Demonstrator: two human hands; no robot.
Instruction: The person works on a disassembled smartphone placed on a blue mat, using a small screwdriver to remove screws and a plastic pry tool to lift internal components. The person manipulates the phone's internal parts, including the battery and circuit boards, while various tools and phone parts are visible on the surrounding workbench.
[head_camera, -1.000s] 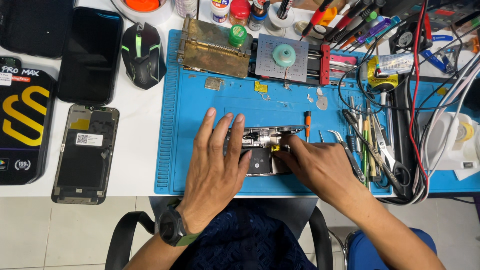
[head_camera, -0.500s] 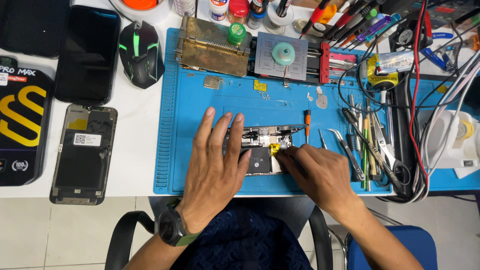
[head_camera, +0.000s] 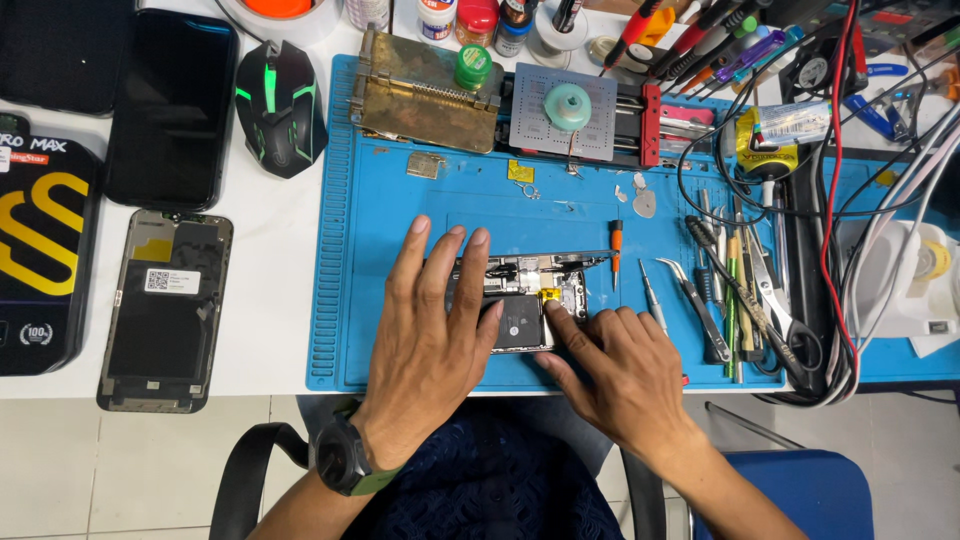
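Observation:
An opened phone (head_camera: 528, 290) with its insides showing lies on the blue work mat (head_camera: 560, 205). My left hand (head_camera: 428, 330) lies flat on the phone's left half, fingers spread, and presses it down. My right hand (head_camera: 610, 365) is at the phone's lower right corner, with the index fingertip on a small yellow piece inside the phone. Neither hand holds a tool. A small orange-handled screwdriver (head_camera: 616, 250) lies just right of the phone.
Tweezers and pliers (head_camera: 735, 290) lie in a row at the mat's right, beside tangled cables (head_camera: 830, 200). A metal jig (head_camera: 420, 95) and stencil holder (head_camera: 570, 110) stand at the back. A loose phone screen (head_camera: 165, 310), a black phone (head_camera: 175, 110) and a mouse (head_camera: 280, 105) lie left.
My right hand has slid down and to the right, off the phone's middle to its lower right corner. The left hand has stayed flat on the phone.

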